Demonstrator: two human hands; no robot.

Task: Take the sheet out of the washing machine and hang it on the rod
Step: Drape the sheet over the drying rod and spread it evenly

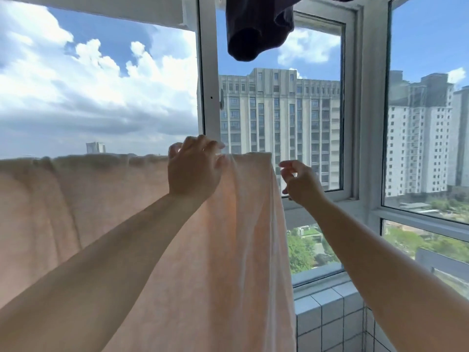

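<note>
Left hand (194, 168): mine, raised at the top fold of the sheet (203, 250), fingers curled over that edge and gripping it near the sheet's right end. Forearm stretched up and forward, wrist about level with the fold.

Right hand (300, 182): mine, just beside the sheet's right edge but apart from it. Fingers loosely bent, holding nothing; thumb and forefinger a little apart. Arm reaches up from the lower right.

Sheet: pale peach, draped over a line that runs across from the left edge of view to its right end near the window frame (208, 72). The rod itself is hidden under the fabric, so I cannot point to it. The cloth falls in long folds, bunched and rumpled along the top on the left.

Step in hand, as I judge it: the sheet is out of the machine and already over the rod; what remains is spreading and evening it. The next move likely calls for my right hand to take the free right edge and draw it sideways while my left steadies the fold, so the cloth does not slide off.

Surroundings: dark garment (258, 26) hanging above; tiled wall (327, 321) below the window; tall buildings (279, 118) and cloudy sky outside.
</note>
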